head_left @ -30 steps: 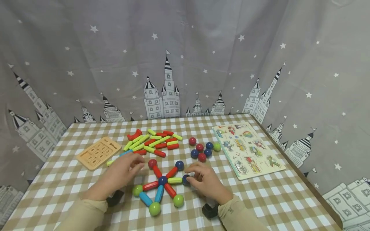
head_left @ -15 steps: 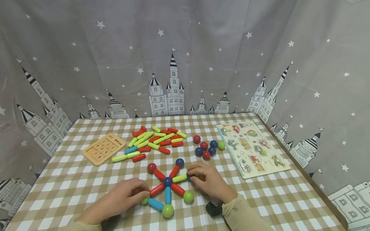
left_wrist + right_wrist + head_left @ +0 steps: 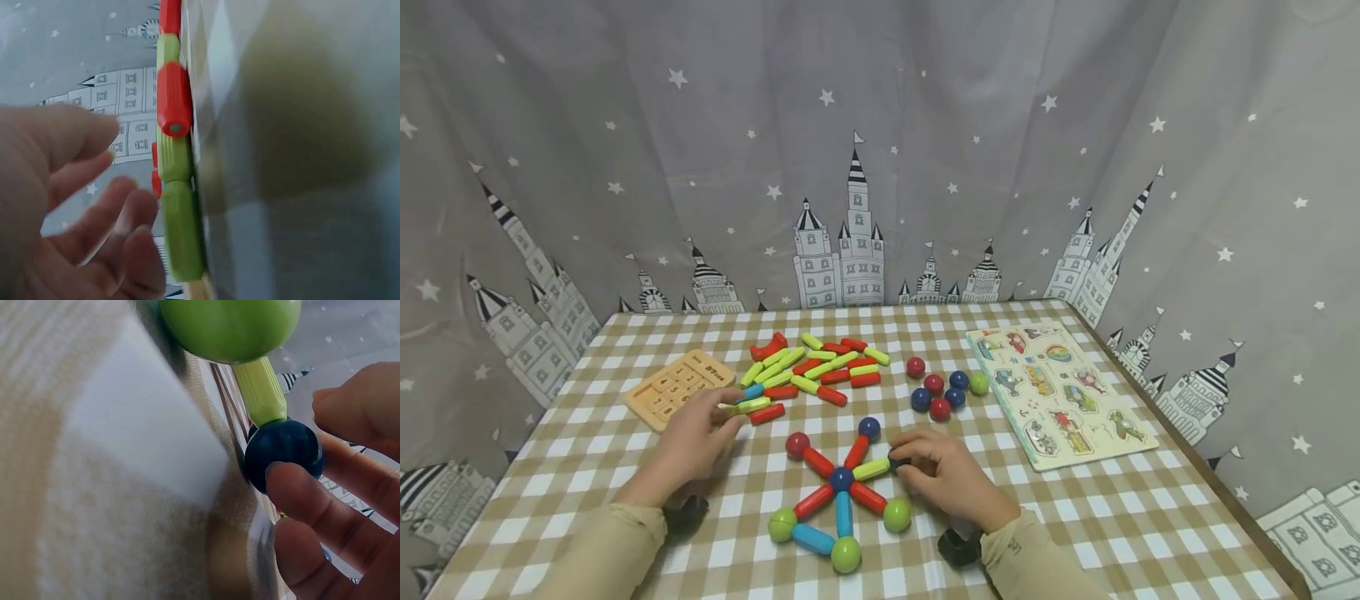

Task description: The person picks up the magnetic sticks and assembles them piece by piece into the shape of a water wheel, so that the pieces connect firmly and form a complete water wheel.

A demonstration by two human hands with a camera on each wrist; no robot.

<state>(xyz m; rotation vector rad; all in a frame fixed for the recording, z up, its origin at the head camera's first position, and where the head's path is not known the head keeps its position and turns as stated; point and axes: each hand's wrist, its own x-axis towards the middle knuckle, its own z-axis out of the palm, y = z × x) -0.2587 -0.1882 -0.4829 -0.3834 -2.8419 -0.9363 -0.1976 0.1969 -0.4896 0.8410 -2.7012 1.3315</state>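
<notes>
At frame right, fingers [image 3: 312, 500] pinch a dark blue ball [image 3: 282, 452] joined to a green rod [image 3: 260, 390] below a green ball [image 3: 230, 328].

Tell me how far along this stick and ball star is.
Done: six sticks radiate from the blue hub ball, and five carry end balls, with a blue stick linking two green ones. In hand: the right hand holds the dark blue ball at the tip of the yellow-green stick; the left hand reaches into the loose stick pile. Left: spare sticks and six loose balls are unused.
</notes>
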